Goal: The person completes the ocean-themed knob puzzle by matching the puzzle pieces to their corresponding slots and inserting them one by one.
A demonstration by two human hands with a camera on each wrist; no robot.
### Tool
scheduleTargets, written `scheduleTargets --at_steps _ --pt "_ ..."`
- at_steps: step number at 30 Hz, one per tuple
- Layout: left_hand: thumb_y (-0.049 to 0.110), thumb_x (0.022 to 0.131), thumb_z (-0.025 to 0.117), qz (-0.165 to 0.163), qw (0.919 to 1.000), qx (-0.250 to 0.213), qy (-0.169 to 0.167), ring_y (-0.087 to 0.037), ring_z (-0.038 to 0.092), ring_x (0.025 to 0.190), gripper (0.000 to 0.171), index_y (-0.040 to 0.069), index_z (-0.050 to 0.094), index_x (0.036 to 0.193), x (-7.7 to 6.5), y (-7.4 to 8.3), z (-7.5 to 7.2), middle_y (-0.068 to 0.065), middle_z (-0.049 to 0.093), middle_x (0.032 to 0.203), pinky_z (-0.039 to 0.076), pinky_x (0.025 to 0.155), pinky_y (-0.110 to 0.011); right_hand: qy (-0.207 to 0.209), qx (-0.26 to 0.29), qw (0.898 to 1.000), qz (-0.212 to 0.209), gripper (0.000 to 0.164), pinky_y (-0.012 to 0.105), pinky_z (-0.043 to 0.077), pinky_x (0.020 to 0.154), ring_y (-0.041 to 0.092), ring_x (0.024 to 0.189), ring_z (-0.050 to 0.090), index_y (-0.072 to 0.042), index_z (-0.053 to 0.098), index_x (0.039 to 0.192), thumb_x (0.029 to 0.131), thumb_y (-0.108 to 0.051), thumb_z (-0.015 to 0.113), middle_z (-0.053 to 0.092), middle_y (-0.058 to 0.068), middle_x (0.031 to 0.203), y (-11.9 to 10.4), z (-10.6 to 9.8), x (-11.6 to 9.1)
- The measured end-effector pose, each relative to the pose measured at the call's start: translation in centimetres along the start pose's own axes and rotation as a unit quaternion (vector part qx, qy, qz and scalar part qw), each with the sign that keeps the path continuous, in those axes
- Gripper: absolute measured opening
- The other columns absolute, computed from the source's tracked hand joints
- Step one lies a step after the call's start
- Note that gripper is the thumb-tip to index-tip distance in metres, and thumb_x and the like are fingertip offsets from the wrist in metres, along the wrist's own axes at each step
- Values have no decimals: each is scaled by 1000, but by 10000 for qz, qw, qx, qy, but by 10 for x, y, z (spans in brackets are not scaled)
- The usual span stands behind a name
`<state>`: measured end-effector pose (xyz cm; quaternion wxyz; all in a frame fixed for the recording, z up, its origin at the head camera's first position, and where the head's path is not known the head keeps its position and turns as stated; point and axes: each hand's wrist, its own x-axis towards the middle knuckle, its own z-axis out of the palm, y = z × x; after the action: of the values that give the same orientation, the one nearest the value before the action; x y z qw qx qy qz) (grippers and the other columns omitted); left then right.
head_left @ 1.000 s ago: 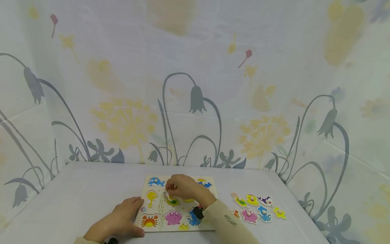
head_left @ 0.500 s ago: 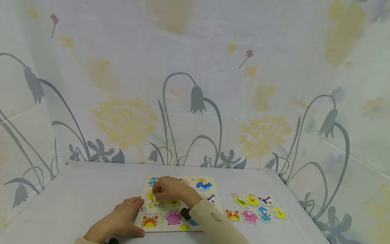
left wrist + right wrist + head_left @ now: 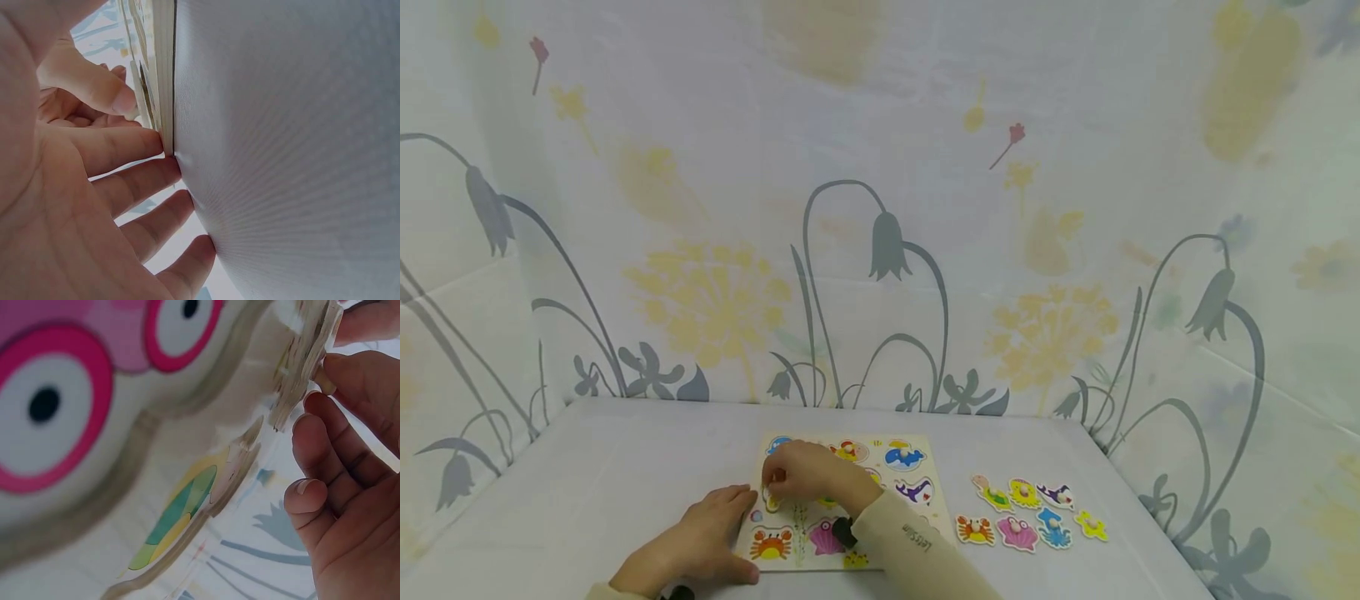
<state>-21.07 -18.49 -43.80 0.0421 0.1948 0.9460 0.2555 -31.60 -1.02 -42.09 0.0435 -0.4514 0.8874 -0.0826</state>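
On the table lies a wooden peg puzzle board (image 3: 812,563) with sea animal pictures. My right hand (image 3: 812,475) is over the board's left part, at the yellow seahorse picture, and pinches the small knob (image 3: 324,382) of a puzzle piece (image 3: 322,340) between thumb and finger. In the head view this hand mostly covers the piece. In the right wrist view the piece stands at the board's surface, beyond the turtle recess (image 3: 181,512). My left hand (image 3: 696,533) rests at the board's left edge, fingers extended, fingertips against the edge and tabletop in the left wrist view.
Right of the board lie several loose knobbed pieces, among them a turtle (image 3: 992,493), a crab (image 3: 967,534), a pink shell (image 3: 1010,543) and a yellow starfish (image 3: 1091,526). A whale piece (image 3: 904,459) sits in the board. Patterned cloth (image 3: 880,333) stands behind the table.
My right hand has moved left across the board, from above the turtle picture to the seahorse picture, with the piece. The left hand has stayed at the board's edge.
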Motion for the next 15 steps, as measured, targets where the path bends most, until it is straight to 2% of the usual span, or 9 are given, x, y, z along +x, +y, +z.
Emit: scheduleTargets --at_steps 15 --pt "47 57 88 40 10000 54 23 -49 37 126 100 -9 49 129 1 0 0 -29 45 135 33 96 -69 -107 -198 9997 75 7 13 40 65 0 74 48 -23 70 96 90 -24 66 56 -16 81 -3 1 2"
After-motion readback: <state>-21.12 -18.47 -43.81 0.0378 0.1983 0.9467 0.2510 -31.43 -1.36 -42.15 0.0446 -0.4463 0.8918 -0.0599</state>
